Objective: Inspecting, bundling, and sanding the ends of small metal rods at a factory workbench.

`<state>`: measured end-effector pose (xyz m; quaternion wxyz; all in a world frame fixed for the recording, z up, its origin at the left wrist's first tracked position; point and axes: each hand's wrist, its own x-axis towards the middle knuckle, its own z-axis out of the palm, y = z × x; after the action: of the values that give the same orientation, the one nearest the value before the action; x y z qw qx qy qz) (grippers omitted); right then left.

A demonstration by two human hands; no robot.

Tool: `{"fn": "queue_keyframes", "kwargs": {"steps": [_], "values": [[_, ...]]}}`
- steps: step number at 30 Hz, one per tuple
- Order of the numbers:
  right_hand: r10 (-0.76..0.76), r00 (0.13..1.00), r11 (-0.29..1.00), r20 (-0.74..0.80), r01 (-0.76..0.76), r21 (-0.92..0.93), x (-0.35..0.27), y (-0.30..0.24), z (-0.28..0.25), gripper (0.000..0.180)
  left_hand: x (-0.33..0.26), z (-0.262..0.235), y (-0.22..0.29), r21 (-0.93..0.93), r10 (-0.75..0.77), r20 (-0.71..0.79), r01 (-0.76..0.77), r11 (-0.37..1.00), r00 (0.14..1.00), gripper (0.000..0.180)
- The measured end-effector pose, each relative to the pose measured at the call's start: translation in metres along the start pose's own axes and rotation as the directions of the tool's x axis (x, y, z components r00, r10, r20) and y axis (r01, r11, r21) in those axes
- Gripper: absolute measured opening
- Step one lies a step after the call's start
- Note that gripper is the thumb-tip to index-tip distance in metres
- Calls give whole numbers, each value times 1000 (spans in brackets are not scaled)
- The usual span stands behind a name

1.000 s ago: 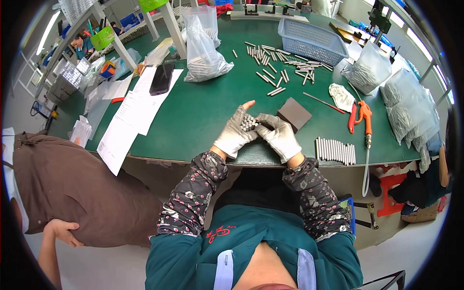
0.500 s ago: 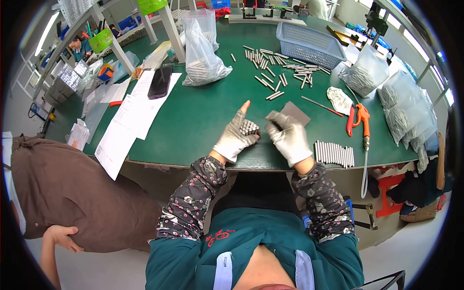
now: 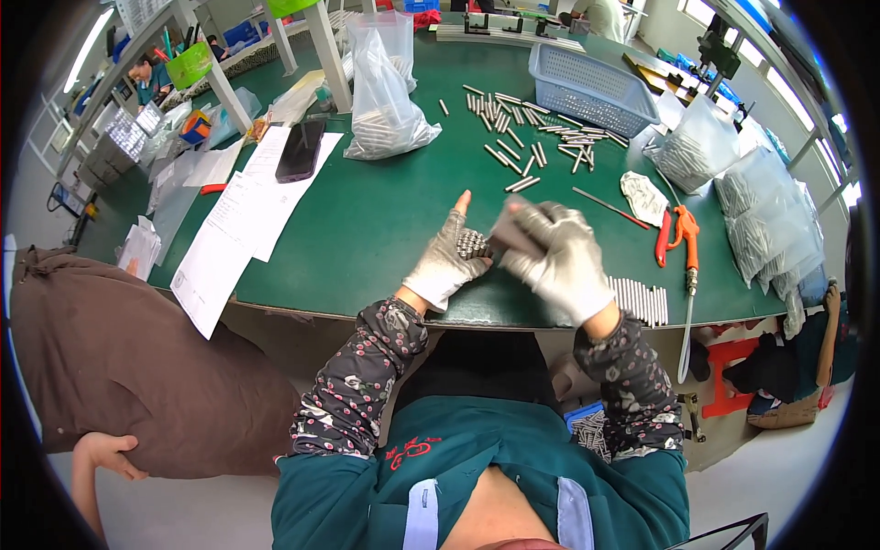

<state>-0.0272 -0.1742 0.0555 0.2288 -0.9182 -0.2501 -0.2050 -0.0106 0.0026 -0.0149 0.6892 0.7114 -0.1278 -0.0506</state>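
My left hand (image 3: 444,264), in a silvery fingerless glove, is closed round a bundle of short metal pins (image 3: 471,244), their ends facing up. The thumb sticks out away from me. My right hand (image 3: 566,264), gloved the same way, grips a dark grey-brown sheet of sandpaper (image 3: 511,231) just beside the bundle. Whether the sheet touches the pin ends I cannot tell. To the right of that hand, partly behind it, a neat row of metal pins (image 3: 644,301) lies along the near table edge.
Loose pins (image 3: 510,162) are scattered before a blue basket (image 3: 591,99). Bags of pins (image 3: 390,137) stand left and right. An orange air gun (image 3: 687,229), thin file (image 3: 610,207) and white rag (image 3: 644,199) lie right; papers (image 3: 220,261) and phone (image 3: 301,151) left. Someone stands at my left.
My right hand has taken the sandpaper sheet off the table and brought it left to the pin bundle. My left hand stays in place with the pins.
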Motion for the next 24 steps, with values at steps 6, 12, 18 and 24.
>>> {"fn": "queue_keyframes", "kwargs": {"steps": [6,12,18,24], "values": [[104,993,960,-59,-116,-254,22,4,-1,33,1,1,2,-61,-35,52,38,997,998,91],[-22,991,979,-133,-6,-206,19,1,6,23,2,0,3,-12,-105,37,106,994,994,91],[-173,984,981,-50,167,-102,6,-8,16,34,0,0,1,253,54,-31,-45,966,998,87],[-161,980,985,-120,153,-78,11,-16,10,23,9,-5,-28,76,95,-48,-92,993,994,87]]}}
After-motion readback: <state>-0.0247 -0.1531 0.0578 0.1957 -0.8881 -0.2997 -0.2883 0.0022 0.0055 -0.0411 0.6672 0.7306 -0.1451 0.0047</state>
